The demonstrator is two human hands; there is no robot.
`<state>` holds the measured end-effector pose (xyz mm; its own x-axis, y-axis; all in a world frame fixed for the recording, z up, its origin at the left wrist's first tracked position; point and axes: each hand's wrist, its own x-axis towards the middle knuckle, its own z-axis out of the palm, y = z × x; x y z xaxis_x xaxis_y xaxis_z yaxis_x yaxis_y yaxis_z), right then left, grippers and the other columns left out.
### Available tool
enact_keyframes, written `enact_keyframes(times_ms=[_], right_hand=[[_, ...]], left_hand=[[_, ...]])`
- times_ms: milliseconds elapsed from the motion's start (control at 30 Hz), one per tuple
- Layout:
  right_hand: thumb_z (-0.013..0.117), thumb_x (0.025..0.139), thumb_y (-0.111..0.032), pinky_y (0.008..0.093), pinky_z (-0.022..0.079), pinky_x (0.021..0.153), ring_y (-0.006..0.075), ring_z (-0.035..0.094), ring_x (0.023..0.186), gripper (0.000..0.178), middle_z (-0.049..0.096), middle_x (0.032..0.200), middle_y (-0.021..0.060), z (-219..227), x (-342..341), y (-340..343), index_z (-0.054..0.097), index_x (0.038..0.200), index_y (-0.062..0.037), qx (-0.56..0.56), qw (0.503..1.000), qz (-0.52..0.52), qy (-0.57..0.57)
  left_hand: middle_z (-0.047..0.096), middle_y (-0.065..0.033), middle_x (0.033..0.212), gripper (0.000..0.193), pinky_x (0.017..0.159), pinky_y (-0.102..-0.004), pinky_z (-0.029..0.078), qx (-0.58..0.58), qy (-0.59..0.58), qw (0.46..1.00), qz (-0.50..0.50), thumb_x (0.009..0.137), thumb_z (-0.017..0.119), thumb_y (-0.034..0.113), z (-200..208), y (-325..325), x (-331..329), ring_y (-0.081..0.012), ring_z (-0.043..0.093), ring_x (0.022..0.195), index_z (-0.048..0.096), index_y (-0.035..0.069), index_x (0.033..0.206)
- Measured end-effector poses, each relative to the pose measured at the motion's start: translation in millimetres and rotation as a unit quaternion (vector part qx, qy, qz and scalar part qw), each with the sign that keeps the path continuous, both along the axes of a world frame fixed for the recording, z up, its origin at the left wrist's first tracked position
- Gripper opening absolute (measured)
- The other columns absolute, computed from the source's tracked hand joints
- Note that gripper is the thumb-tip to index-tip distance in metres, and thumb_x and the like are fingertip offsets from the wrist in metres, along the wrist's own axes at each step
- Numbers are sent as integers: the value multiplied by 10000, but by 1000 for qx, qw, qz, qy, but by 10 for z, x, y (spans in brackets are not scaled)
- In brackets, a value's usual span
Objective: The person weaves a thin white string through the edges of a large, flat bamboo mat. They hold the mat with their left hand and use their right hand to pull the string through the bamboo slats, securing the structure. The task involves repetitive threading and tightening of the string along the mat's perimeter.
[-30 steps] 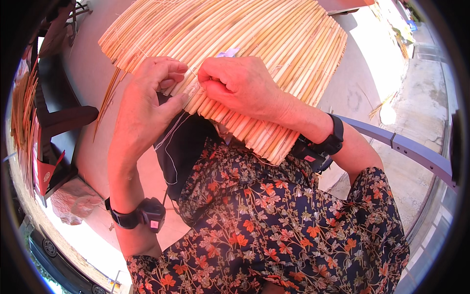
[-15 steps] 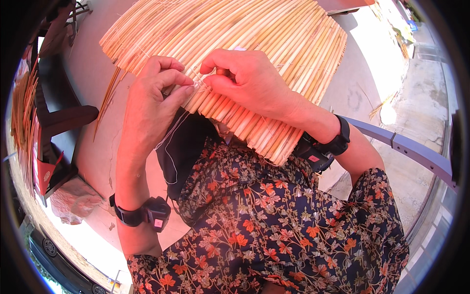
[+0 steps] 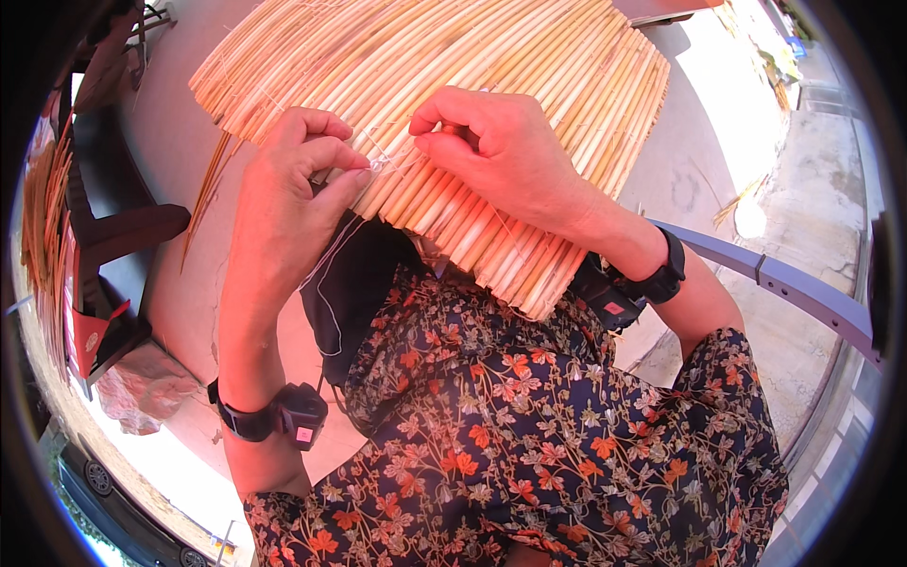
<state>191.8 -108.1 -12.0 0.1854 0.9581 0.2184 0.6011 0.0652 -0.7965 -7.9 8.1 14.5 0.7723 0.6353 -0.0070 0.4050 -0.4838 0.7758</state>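
A mat of pale straw-coloured stalks (image 3: pixel 557 104), bound side by side with thin thread, lies across my lap and stretches away from me. At its near left edge, my left hand (image 3: pixel 300 184) pinches white thread (image 3: pixel 377 163) between thumb and fingertips. Above the stalks, my right hand (image 3: pixel 505 156) is closed in a pinch on the same thread, a short span of which runs between the two hands. Loose thread (image 3: pixel 321 283) trails below my left hand over dark cloth. My fingers hide part of the mat's edge.
At the far left are a dark wooden frame (image 3: pixel 132 222) and a bundle of thin brown stalks (image 3: pixel 42 227). A rough stone (image 3: pixel 146 383) rests on the floor at lower left. A curved grey metal bar (image 3: pixel 803 293) passes on my right. Several loose stalks (image 3: pixel 203 194) poke out beyond the mat's left edge.
My right hand has moved a little to the right, away from my left hand, and the thread between them is drawn out longer. My left hand stays nearly in place.
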Motion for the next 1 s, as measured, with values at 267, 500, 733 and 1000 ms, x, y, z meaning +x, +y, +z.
enact_keyframes(times_ms=[267,500,733,1000], right_hand=[[755,857,-52,288,477,606,162,613,694,165,595,843,57,29,-40,99,742,1021,-47,137,987,57,-61],[728,860,-115,359,511,660,241,640,754,85,616,862,51,-41,-134,141,739,943,-98,78,994,76,-20],[744,887,-68,307,488,636,200,637,729,94,631,842,70,-20,-59,105,744,976,-39,85,996,32,-6],[735,895,-66,335,521,682,251,663,775,90,658,867,91,10,13,24,741,977,-32,70,994,11,-88]], left_hand=[[624,-85,1117,98,871,-328,517,-6,-6,1000,-4,845,761,34,-20,19,-6,-225,646,1011,752,-16,929],[623,-82,1114,101,864,-324,520,-4,-12,1000,-1,845,767,30,-7,7,0,-221,645,1006,745,-19,930],[612,-68,1136,90,936,-300,467,-17,2,1000,1,865,751,29,31,-7,-14,-192,591,1087,711,-27,924],[611,-71,1146,78,947,-293,462,-24,-1,1000,8,865,746,24,36,-25,-20,-191,592,1092,708,-26,912]])
